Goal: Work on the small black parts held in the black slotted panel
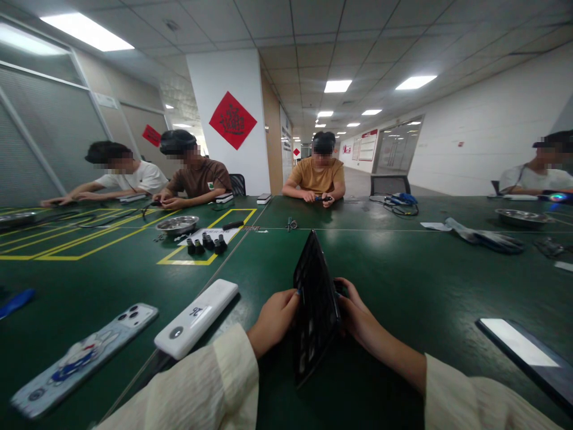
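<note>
Tablet, black, stands tilted at your 12, close in, btwn both hands. Your L hand has fingers nearly closed on its L edge; your R hand grips the R edge, some fingertips hidden. White power bank lies at 10, patterned phone at 9.

The panel is over the surface, between the left hand and the right hand. Left of the panel lies a power bank, and farther left, a phone. Right of the panel lies a device. Far behind the panel, a person sits. Behind the panel and to the left are a bowl and some knobs. Behind it and to the right is a second bowl.
</note>
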`<state>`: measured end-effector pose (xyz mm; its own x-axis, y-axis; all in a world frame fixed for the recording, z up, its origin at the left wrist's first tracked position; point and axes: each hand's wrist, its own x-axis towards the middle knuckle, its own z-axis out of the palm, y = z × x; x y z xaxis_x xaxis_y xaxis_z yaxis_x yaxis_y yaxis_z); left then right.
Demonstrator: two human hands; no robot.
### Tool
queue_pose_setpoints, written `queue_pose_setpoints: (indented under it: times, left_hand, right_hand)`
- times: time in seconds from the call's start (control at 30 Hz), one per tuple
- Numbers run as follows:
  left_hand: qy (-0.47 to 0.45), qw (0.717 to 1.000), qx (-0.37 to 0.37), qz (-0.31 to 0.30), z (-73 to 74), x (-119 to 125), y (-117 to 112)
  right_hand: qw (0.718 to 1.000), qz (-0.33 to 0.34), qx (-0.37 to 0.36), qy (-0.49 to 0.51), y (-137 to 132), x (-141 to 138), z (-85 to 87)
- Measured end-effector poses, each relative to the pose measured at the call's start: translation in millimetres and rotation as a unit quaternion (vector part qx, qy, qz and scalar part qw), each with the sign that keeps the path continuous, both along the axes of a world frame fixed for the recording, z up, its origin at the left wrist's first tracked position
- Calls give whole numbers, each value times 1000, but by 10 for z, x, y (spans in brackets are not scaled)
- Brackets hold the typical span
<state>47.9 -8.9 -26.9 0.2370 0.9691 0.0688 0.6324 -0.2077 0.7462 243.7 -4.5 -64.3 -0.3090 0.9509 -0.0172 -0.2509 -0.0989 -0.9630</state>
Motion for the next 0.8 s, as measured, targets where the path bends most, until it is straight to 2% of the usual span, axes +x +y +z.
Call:
queue_pose_setpoints:
  times: [0.23,0.53,0.8]
  left_hand:
    - [-20,1000,-12,10,49,16,-27]
    - [-11,1000,-5,-1,-5,2,9]
    - [-9,1000,-11,-7,17,9,-2]
  right_hand:
    - [1000,-1,-2,-3,6,6,-7]
    - [1000,-1,-4,-6,-27,-10,58]
    - [1000,-3,-3,-2,-26,-10,59]
